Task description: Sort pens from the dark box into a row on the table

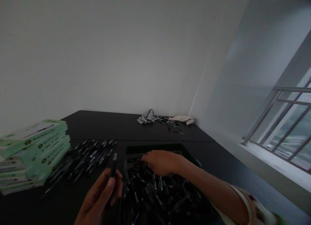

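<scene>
My left hand (103, 194) holds a slim black pen (113, 165) upright between thumb and fingers, its pale, shiny end pointing up. A dark tray (155, 148) stands to the right of that hand. Inside it lies a heap of loose black pens or pen parts (155, 192) with shiny bits. My right hand (161, 162) reaches into the far side of the tray, knuckles up. Its fingertips are down among the pieces and hidden, so I cannot see whether they grip anything.
Rows of black pens (89, 157) lie on the black table (102, 124) left of the tray. Stacked light-green boxes (36, 153) stand at the far left. At the back are a grey cloth (147, 117), more pens (170, 122) and a beige cloth (183, 119).
</scene>
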The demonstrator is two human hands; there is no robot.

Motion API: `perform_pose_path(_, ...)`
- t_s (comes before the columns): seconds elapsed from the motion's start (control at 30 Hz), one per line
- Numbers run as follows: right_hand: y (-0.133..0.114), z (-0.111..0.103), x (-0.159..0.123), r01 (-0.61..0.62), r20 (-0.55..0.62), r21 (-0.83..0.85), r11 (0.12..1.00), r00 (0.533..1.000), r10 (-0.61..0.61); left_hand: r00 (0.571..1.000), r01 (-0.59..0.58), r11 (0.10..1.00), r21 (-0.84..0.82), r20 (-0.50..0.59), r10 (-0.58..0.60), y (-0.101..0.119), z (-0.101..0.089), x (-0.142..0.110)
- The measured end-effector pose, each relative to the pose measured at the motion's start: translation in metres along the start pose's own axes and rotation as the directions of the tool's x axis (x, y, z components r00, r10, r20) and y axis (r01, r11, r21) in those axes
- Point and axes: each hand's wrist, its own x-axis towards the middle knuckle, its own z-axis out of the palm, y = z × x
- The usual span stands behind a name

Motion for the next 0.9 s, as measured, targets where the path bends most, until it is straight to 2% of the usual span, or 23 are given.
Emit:
perform_pose_path(0.2, -0.002, 0.026, 0.033, -0.058, 0.055, -0.052, 0.997, 0.997, 0.061, 1.0, 0.003, 1.0, 0.003, 0.018, -0.003, -0.003, -0.003, 0.001)
perform_pose_path(0.37, -0.005, 0.043, 0.045, -0.05, 0.039, -0.073, 0.996, 0.998, 0.053, 1.0, 0.024, 1.0, 0.004, 0.007, -0.024, -0.004, -0.005, 0.0)
perform_pose_path(0.63, -0.001, 0.039, 0.03, 0.065, 0.034, -0.01, 0.998, 0.997, -0.065, 1.0, 0.004, 1.0, 0.004, -0.014, -0.004, 0.004, 0.0, -0.003)
perform_pose_path(0.9, 0.008, 0.025, 0.002, 0.027, -0.042, 0.18, 0.983, 0.999, -0.02, 1.0, 0.007, 1.0, -0.011, -0.018, -0.007, 0.006, 0.003, -0.002)
